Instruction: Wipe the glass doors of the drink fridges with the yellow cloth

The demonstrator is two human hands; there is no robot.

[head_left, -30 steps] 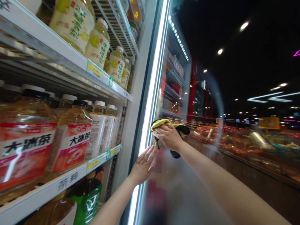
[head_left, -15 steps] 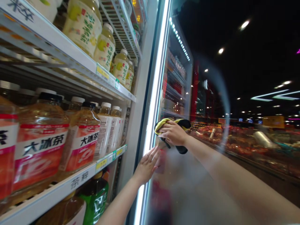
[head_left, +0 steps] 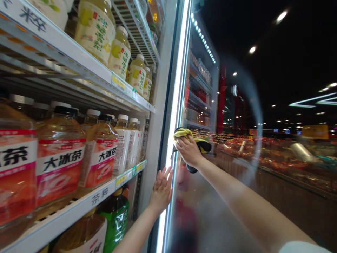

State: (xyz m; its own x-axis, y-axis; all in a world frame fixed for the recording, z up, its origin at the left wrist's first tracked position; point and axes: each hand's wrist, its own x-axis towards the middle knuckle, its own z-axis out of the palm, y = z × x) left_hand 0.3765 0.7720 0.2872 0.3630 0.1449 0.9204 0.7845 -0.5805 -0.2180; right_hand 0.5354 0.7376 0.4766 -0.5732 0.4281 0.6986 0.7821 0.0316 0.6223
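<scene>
Store background: dark, with ceiling lights (head_left: 281, 16) beyond a glass door (head_left: 213, 196); shelves at left.
Yellow-and-black cloth (head_left: 183, 132): under the right hand (head_left: 189, 150), at the glass door, beside a light strip (head_left: 181, 52).
Right hand: holding the cloth, fingers bent over its yellow fold.
Left hand (head_left: 161, 189): fingers extended, below the cloth; cannot tell whether it touches the strip.
Hard to see: cloth's middle covered; leftmost red-labelled bottle cut off; distant goods (head_left: 276, 158) blurred.
Count: one cloth, two hands, three red-labelled bottles (head_left: 61, 165).
</scene>
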